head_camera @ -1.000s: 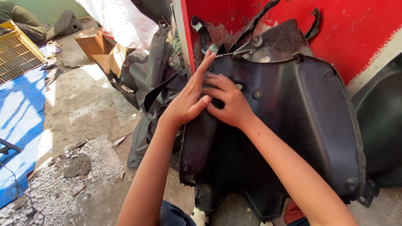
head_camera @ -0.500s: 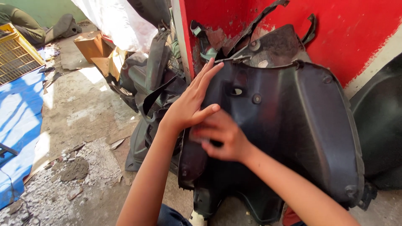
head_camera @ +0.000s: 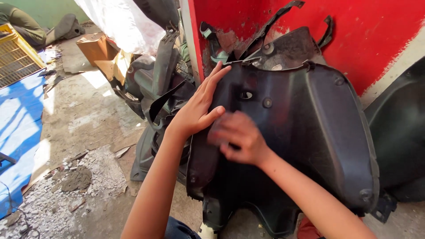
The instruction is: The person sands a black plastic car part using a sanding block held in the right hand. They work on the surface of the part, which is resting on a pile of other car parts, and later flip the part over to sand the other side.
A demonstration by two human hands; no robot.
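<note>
Two hands working on black plastic panel (head_camera: 310,132) leaning against red wall (head_camera: 376,31): left hand (head_camera: 197,110) pressing flat, open; right hand (head_camera: 237,137) blurred, grip unclear. Bracing panel firmly is helping.

Outdoor repair yard, likely scooter or motorbike workshop. Large black plastic body panel (head_camera: 301,141) propped against red painted wall (head_camera: 380,31), paint chipped near corner. More dark fairing pieces (head_camera: 159,93) heaped left of it, another black panel (head_camera: 398,141) at right. Bare cracked concrete floor (head_camera: 84,115) with rubble and grey dust (head_camera: 75,181) near left. Blue tarp (head_camera: 17,119) far left, yellow plastic crate (head_camera: 15,57) beyond it, cardboard boxes (head_camera: 95,48) and white sheet (head_camera: 124,22) at far side. Harsh sunlight.
</note>
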